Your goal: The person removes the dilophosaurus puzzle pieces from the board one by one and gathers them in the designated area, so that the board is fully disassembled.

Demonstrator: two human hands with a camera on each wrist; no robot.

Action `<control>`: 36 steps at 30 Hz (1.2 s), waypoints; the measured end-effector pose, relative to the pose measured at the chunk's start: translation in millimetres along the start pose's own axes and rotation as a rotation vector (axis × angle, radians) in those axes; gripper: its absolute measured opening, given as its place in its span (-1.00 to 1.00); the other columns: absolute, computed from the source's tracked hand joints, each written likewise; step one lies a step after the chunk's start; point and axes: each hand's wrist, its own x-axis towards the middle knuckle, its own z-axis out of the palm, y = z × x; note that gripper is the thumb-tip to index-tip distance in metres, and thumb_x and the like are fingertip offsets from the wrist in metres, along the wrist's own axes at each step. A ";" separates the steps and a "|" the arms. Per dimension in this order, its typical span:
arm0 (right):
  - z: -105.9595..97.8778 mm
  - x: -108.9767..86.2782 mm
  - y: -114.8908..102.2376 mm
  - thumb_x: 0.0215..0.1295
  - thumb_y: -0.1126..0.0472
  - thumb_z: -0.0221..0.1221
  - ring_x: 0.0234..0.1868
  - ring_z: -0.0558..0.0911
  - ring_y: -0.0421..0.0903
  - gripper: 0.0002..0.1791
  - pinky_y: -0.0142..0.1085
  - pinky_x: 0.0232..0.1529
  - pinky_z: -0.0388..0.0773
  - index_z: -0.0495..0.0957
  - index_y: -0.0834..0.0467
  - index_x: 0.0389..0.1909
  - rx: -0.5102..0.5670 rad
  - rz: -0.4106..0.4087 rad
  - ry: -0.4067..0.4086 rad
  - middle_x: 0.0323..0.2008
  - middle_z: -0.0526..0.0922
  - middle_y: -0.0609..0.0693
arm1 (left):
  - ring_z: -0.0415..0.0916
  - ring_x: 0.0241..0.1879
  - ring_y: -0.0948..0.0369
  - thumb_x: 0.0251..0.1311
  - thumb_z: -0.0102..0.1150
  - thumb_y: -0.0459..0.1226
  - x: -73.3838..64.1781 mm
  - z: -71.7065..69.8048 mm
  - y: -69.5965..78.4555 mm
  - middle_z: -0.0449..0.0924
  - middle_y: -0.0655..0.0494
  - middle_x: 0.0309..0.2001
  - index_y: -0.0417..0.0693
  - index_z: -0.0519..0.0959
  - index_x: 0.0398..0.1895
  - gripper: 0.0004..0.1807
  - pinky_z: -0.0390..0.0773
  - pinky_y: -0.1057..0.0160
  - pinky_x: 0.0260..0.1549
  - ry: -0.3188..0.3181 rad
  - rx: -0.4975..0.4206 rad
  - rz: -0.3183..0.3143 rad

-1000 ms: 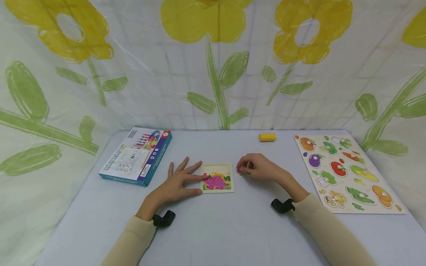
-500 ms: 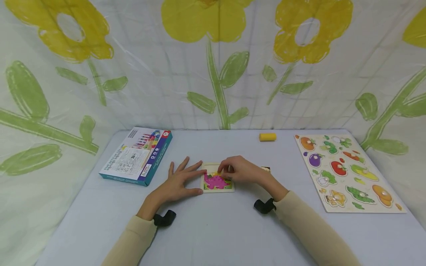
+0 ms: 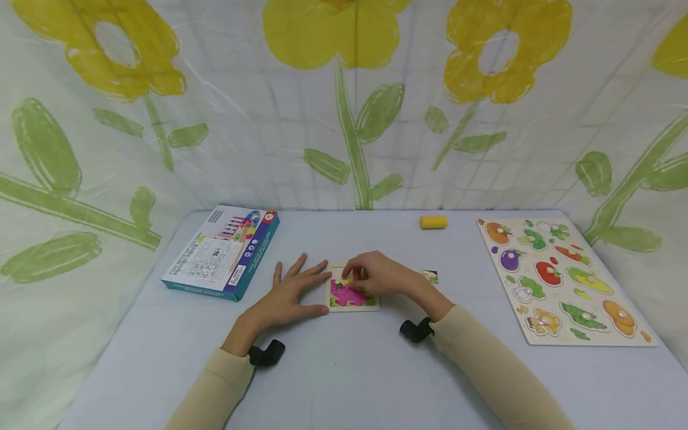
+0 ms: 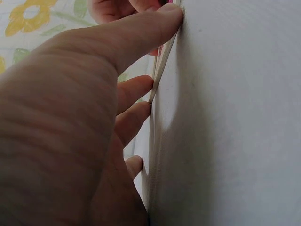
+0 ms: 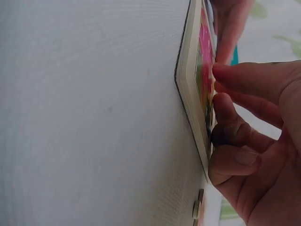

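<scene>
A small square jigsaw puzzle (image 3: 352, 309) with a pink dinosaur picture in a pale wooden frame lies mid-table. My left hand (image 3: 285, 301) is spread flat along its left side, thumb and index fingertips at the frame edge. From the right, my right hand (image 3: 384, 276) reaches over the picture. Its thumb and index finger pinch a small puzzle piece, mostly hidden behind the fingers, low against the picture. In the right wrist view the fingertips (image 5: 221, 70) meet the puzzle's surface, the other fingers curled beside it. Another puzzle piece (image 3: 430, 276) lies beyond the right wrist.
A blue-and-white box (image 3: 215, 254) lies at the back left. Near the back edge is a yellow cylinder (image 3: 433, 222). A large vegetable peg puzzle board (image 3: 567, 283) rests at the right. A curtain (image 3: 242, 149) with printed flowers hangs behind the table.
My right hand has carried the pinched piece leftward from beside the frame onto the picture, uncovering another piece on the table. The left hand stays at the frame's left edge, its index finger drawn back slightly.
</scene>
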 end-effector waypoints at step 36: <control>1.8 -0.9 -6.2 0.43 0.29 0.31 -0.24 0.58 -0.19 -0.72 -0.37 -0.14 0.58 0.77 0.07 0.11 0.021 0.067 0.000 -0.24 0.70 -0.06 | -0.17 0.74 -0.22 0.26 0.42 0.09 9.0 7.6 19.4 0.34 0.12 0.62 0.03 0.59 0.42 -0.30 -0.50 -0.67 0.45 0.107 0.017 -0.115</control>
